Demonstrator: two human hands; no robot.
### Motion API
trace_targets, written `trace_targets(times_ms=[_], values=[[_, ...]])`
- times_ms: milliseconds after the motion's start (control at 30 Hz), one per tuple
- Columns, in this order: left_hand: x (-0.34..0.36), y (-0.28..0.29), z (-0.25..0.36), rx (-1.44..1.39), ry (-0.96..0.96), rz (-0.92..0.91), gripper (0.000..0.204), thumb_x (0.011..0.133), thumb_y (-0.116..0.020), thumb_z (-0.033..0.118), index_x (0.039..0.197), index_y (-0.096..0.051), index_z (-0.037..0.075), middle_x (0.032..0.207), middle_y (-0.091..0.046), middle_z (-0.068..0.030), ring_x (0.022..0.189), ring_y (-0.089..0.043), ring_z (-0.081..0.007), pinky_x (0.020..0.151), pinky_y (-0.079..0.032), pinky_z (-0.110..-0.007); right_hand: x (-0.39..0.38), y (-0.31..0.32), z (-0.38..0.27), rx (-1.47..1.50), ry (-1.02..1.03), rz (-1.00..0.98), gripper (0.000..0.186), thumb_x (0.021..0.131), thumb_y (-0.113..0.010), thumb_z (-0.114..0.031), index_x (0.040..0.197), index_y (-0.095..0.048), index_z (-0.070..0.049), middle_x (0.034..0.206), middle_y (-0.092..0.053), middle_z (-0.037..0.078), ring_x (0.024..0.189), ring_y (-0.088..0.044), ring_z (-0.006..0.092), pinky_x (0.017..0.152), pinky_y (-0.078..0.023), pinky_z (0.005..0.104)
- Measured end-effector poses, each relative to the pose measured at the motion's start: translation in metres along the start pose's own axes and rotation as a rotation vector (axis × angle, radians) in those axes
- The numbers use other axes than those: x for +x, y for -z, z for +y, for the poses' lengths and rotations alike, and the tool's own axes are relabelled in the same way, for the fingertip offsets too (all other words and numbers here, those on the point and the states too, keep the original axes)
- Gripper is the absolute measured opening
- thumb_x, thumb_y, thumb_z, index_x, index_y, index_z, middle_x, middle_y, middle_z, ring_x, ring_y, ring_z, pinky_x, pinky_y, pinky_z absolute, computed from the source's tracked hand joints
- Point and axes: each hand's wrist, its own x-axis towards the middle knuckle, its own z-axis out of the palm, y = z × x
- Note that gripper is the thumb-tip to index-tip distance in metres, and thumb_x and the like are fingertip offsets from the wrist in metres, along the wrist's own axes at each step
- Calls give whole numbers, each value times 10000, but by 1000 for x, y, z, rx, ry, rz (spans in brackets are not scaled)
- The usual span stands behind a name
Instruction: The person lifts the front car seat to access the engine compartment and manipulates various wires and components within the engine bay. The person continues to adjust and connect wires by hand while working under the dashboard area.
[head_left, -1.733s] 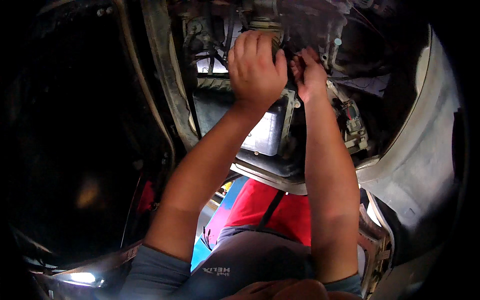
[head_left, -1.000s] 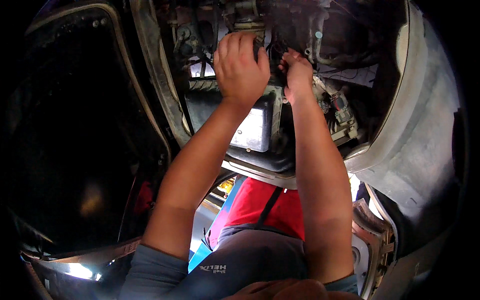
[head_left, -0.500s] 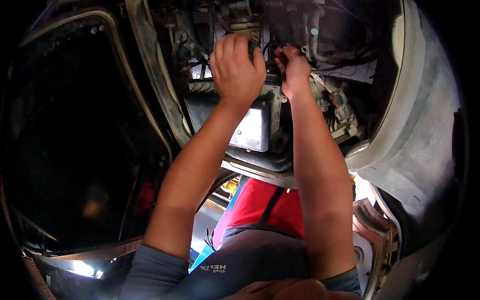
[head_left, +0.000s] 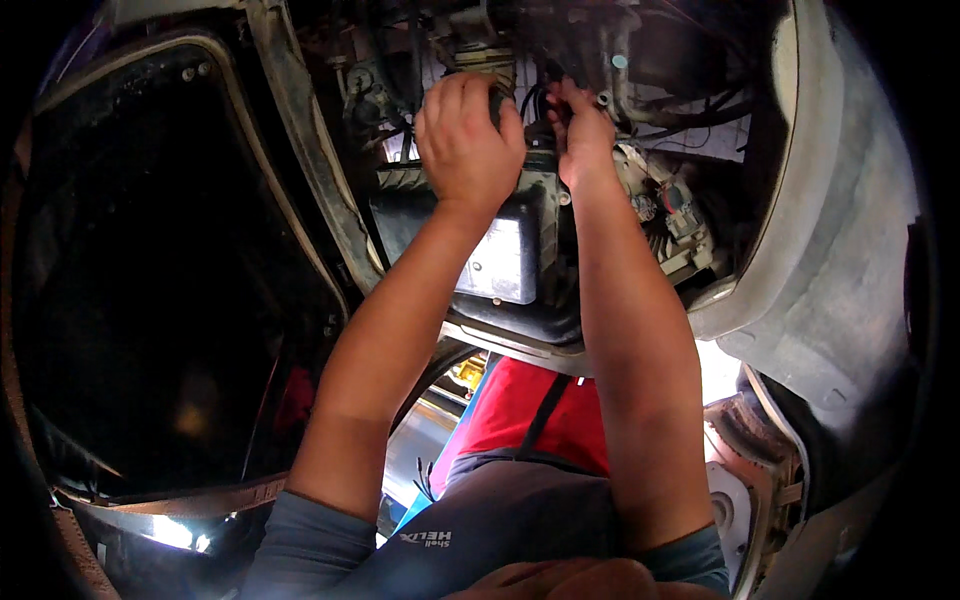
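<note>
Both my arms reach up into a car's engine bay. My left hand [head_left: 465, 140] is curled over a dark rounded part [head_left: 498, 100], which shows between thumb and forefinger; most of it is hidden under the palm. Just to the right, my right hand [head_left: 584, 130] has its fingers bent together beside thin dark hoses [head_left: 538, 98]. Whatever its fingertips grip is too small and dark to make out. Below the left hand sits a black plastic box [head_left: 390, 210] with a bright, pale panel [head_left: 495, 265] on its face.
A dirty metal part with wiring [head_left: 680, 225] stands right of my right wrist. A metal pipe [head_left: 618, 95] runs above it. The pale body edge [head_left: 830, 200] curves along the right side. At left is a large dark panel with a worn rim [head_left: 235, 110].
The view has shifted slightly. My right fingers have drawn closer together beside the hoses, while my left hand keeps its curled hold.
</note>
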Motion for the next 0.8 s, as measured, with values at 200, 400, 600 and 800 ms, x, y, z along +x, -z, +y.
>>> trace_targets(times_ms=[200,400,600,800], values=[[0,-1,-1,22,-4,9,248,827,-660,212,1037,-653,81,1114,-650,-87,1127,-574,-303,973,-432,-428,-4,-1,-4,106,-37,12,193,939,-682,-185,1101,-622,-98,1008,-697,10,891,-632,133,783,-481,282],[0,0,0,24,-2,1,255,829,-658,216,1041,-652,75,1117,-649,-95,1127,-574,-309,978,-432,-432,2,6,3,117,6,-82,201,945,-647,-134,1138,-606,-100,1020,-687,7,931,-634,139,818,-472,301],[0,0,1,26,-1,4,270,830,-659,222,1052,-646,69,1115,-645,-102,1127,-572,-313,979,-432,-435,1,8,3,83,16,-119,274,948,-632,-112,1211,-560,-92,1061,-673,14,960,-627,144,847,-455,298],[-1,-2,-2,26,-7,16,266,836,-653,226,1052,-647,71,1111,-645,-102,1130,-571,-313,978,-433,-436,-11,7,-1,111,33,-170,285,897,-686,-131,1163,-589,-95,1069,-661,-6,1008,-571,128,836,-394,285]])
